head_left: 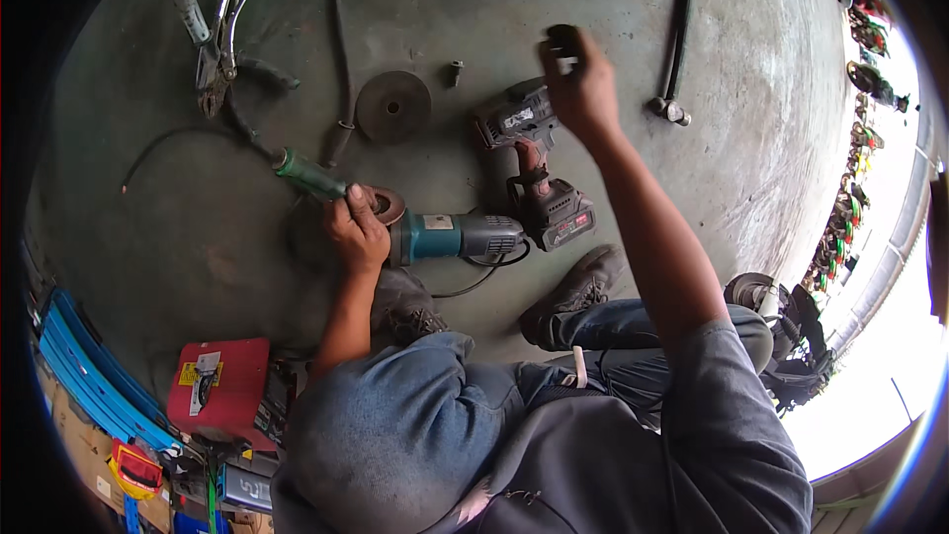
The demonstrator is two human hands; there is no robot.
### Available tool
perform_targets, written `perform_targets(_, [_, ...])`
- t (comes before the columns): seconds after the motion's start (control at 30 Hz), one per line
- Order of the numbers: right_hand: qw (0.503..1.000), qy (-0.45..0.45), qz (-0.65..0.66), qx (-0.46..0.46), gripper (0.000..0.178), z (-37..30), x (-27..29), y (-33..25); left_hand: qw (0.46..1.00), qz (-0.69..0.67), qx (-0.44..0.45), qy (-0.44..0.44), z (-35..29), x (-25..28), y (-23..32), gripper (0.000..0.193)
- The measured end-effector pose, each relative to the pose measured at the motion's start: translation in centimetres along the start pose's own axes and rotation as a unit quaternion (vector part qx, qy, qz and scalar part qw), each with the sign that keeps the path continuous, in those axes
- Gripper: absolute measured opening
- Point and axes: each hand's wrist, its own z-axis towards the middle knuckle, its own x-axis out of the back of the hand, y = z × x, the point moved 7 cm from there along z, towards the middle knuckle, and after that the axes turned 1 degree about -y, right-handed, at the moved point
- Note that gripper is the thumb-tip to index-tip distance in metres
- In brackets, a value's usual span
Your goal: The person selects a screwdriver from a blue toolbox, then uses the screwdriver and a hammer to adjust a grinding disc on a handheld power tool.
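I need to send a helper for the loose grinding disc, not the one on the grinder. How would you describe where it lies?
Start at the teal angle grinder that the left hand steadies on the concrete floor. Look just beyond it, past the green-handled screwdriver: the loose grinding disc lies flat beside a black hose. It is the only dark round disc lying free, with a small centre hole.

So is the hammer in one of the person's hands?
No, the hammer lies alone on the floor; the right hand holds a small dark part and the left hand rests on the grinder.
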Motion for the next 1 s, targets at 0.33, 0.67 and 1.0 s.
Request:
perform_targets(0.33, [0.888, -0.191, -0.286, -0.306, 0.052, -2.6, 9.7, 26.0, 0.999, -0.011, -0.001, -0.041, 0.2, -1.4, -0.8, 0.039])
perform_targets(0.67, [0.839, -0.197, -0.421, 0.282, 0.041, -1.3, 7.9, 14.4, 0.997, 0.023, -0.056, -0.048, 0.5, -2.5, 0.4, 0.038])
perform_targets(1.0, [0.907, -0.385, -0.143, 0.092, 0.032, -0.5, 10.6, -5.5, 0.992, 0.078, -0.064, -0.077, 0.0, -1.6, 0.1, 0.024])
